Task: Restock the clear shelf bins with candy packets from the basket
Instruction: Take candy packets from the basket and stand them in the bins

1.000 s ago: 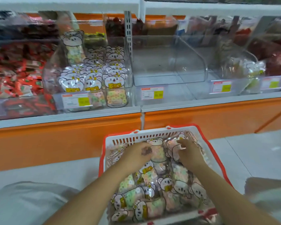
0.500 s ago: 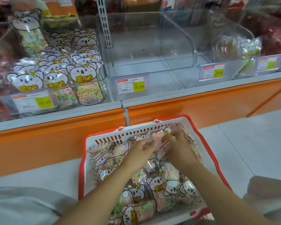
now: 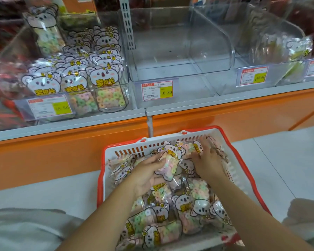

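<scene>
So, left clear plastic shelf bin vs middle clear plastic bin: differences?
Left clear plastic bin is packed with upright koala-print candy packets; middle clear plastic bin is empty. Left bin sits left of the slotted metal upright; middle bin right of it. Both carry red-and-yellow 16.80 price tags.

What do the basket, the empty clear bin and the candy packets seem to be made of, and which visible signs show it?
Basket: rigid moulded plastic, matt white, red rim; slotted walls.
Empty clear bin: stiff glossy plastic, perhaps acrylic; reflections, see-through.
Candy packets: thin shiny plastic film; crinkles, contents visible.
</scene>
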Motion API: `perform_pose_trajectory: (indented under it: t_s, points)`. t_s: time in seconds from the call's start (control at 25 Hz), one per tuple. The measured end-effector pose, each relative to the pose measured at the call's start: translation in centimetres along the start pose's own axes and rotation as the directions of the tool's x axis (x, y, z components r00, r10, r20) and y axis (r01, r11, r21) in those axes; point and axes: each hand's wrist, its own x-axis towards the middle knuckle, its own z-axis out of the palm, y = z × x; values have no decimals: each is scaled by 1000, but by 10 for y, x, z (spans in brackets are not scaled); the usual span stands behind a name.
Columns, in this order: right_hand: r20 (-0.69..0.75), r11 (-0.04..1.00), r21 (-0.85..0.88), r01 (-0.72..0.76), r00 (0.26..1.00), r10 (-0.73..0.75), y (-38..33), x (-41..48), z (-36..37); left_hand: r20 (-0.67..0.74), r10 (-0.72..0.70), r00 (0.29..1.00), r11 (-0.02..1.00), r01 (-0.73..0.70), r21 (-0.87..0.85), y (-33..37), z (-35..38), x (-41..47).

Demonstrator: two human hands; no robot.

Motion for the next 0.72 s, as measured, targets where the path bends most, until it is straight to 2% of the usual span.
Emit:
perform_pose_trajectory:
  t_s: [0.08, 0.12, 0.2, 0.28, 0.48, 0.56, 0.72]
  points:
    - [34, 996, -21, -88, 995, 89, -7, 3, -1, 5, -4, 1000, 999, 4, -50, 2, -1, -7]
    - [6, 993, -8, -114, 993, 114, -8, 5, -2, -5, -2, 1000, 998, 2, -60, 2, -1, -8]
    - [-73, 982, 161, -103, 991, 116, -11, 9, 2, -35, 1, 999, 997, -4, -74, 1, -6, -10]
    - [-131, 945, 323, -46, 987, 93, -13, 9, 8, -58, 9, 998, 998, -13, -66, 1, -10, -11]
    - [-185, 842, 530, 101, 983, -2, -15, 4, -3, -129, 123, 984, 992, -118, 41, -1, -12, -9]
    - [-241, 820, 553, 149, 971, -15, -10, -1, -11, -153, 141, 978, 989, -133, 59, -1, -12, -10]
    - [-368, 819, 492, 296, 923, -113, -19, -13, -27, -190, 151, 970, 989, -146, 38, 2, -11, -13]
